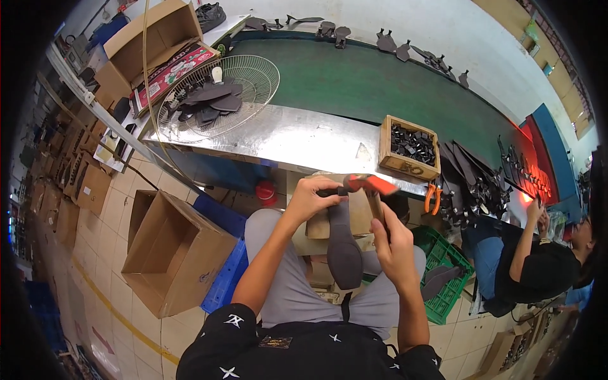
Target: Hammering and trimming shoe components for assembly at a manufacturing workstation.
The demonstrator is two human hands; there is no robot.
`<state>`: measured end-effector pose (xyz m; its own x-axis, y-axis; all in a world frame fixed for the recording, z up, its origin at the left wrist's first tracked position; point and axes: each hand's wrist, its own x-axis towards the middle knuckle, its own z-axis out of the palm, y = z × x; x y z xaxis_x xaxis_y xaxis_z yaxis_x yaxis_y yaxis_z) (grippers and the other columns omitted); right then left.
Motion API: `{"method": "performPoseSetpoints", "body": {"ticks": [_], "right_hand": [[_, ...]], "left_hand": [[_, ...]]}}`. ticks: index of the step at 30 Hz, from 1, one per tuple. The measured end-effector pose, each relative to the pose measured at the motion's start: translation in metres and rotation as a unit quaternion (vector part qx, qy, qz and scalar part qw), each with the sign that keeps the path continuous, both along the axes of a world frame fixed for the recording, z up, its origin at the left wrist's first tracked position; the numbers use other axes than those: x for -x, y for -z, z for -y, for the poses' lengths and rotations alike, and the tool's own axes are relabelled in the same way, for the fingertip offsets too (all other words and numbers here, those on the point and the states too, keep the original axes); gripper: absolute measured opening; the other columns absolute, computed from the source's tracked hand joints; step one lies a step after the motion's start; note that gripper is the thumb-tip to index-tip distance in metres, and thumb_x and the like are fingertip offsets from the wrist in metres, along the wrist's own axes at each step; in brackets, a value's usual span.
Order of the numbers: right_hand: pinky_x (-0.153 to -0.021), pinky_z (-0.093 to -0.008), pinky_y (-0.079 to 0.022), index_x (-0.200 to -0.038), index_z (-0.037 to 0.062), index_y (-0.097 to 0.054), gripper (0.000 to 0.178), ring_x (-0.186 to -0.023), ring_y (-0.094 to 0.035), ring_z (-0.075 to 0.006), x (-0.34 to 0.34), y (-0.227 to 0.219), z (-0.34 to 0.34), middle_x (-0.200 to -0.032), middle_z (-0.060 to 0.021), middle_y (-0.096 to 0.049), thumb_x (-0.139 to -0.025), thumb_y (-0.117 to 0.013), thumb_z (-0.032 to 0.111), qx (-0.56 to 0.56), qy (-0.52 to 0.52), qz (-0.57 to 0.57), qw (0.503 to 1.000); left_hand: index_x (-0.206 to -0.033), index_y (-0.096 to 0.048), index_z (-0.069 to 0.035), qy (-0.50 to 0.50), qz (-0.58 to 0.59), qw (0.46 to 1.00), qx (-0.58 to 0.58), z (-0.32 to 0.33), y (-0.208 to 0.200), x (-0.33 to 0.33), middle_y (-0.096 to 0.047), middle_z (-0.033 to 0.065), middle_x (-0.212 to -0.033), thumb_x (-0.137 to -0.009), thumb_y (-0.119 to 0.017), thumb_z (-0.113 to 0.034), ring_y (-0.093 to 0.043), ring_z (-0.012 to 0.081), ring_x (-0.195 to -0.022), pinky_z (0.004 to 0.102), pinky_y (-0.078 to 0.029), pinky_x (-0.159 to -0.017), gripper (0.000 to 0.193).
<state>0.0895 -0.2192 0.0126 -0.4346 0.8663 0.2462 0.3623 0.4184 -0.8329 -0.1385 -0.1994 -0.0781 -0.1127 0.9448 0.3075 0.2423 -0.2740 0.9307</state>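
Note:
My left hand (311,197) is closed on the heel end of a dark grey shoe sole (344,256), which hangs down over my lap with its wide toe part toward me. My right hand (394,244) grips the wooden handle of a hammer (373,184). The hammer's red-orange head is slightly blurred and lies right by the black heel piece (334,190) at my left fingers; whether they touch I cannot tell. Behind the sole stands a pale block-like stand (318,227), partly covered by hands and sole.
A wooden box (411,147) of small black pieces sits on the metal table edge (304,136). Orange-handled pliers (432,199) hang beside piled soles (472,177). A wire basket (218,95) holds more soles. Cardboard box (177,253) left, green crate (443,272) right, co-worker (538,259) far right.

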Motion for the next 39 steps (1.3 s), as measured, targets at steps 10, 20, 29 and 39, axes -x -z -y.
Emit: {"method": "performPoseSetpoints", "body": {"ticks": [10, 20, 29, 39], "right_hand": [[-0.081, -0.0410, -0.051, -0.132, -0.0063, -0.048, 0.038, -0.094, -0.064, -0.0390, 0.000, -0.031, 0.012, -0.110, -0.0256, -0.062, -0.095, -0.054, 0.000, -0.141, -0.048, 0.069, 0.986], [-0.064, -0.0465, -0.053, -0.112, -0.0048, -0.054, 0.020, -0.080, -0.064, -0.0427, 0.006, -0.026, 0.004, -0.096, -0.0245, -0.063, -0.094, -0.055, 0.003, -0.153, -0.051, 0.101, 0.982], [-0.064, -0.0482, -0.052, -0.106, -0.0013, -0.056, 0.014, -0.076, -0.065, -0.0434, -0.006, -0.016, -0.002, -0.087, -0.0235, -0.063, -0.096, -0.056, 0.008, -0.159, -0.061, 0.079, 0.982], [-0.066, -0.0414, -0.051, -0.133, 0.0049, -0.054, 0.045, -0.078, -0.063, -0.0301, -0.019, 0.048, -0.042, -0.095, -0.0140, -0.062, -0.090, -0.064, 0.015, -0.223, -0.137, 0.291, 0.920]], "left_hand": [[-0.109, -0.070, 0.001, -0.006, -0.034, 0.999, 0.007, 0.003, 0.008, 0.001, -0.073, 0.0106, -0.096, -0.072, -0.083, -0.017, -0.068, 0.0176, -0.089, 0.0284, -0.051, -0.080, 0.043], [-0.156, -0.015, -0.007, -0.064, -0.253, 0.963, 0.070, 0.011, 0.014, 0.000, -0.066, -0.0035, -0.127, -0.076, -0.076, -0.045, -0.043, 0.0207, -0.137, 0.0616, -0.002, -0.113, 0.107], [-0.118, -0.070, -0.020, -0.059, -0.353, 0.933, -0.048, 0.011, 0.010, 0.003, -0.066, -0.0021, -0.126, -0.083, -0.071, -0.026, -0.052, 0.0283, -0.129, 0.0643, -0.019, -0.112, 0.035], [-0.097, -0.059, 0.005, 0.250, 0.047, 0.964, 0.081, 0.117, -0.102, -0.060, -0.051, 0.0134, -0.091, -0.096, -0.059, -0.020, -0.055, 0.0257, -0.086, 0.0352, -0.043, -0.078, 0.025]]}}
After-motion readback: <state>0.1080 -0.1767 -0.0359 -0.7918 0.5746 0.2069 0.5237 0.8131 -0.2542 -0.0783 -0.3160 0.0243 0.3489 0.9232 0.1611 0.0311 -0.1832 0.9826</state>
